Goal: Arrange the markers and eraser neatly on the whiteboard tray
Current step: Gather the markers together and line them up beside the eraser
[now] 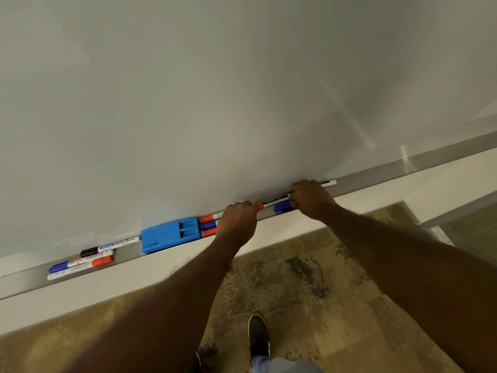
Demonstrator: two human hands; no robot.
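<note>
A metal whiteboard tray [403,168] runs along the board's lower edge. A blue eraser [170,234] lies in it at the middle. Left of the eraser lie several markers [83,263] with black, blue and red caps. Right of the eraser three markers [208,225] with red and blue caps lie side by side, and my left hand [238,222] rests closed over their far ends. My right hand [312,197] is closed on a black-labelled marker [274,201] and a blue-capped marker [281,207]. A thin white-tipped marker [329,183] pokes out behind that hand.
The whiteboard [215,90] fills the upper view. Below the tray a white wall strip [107,286] meets a mottled brown floor [309,278]. My dark shoe [258,333] stands on the floor below my arms.
</note>
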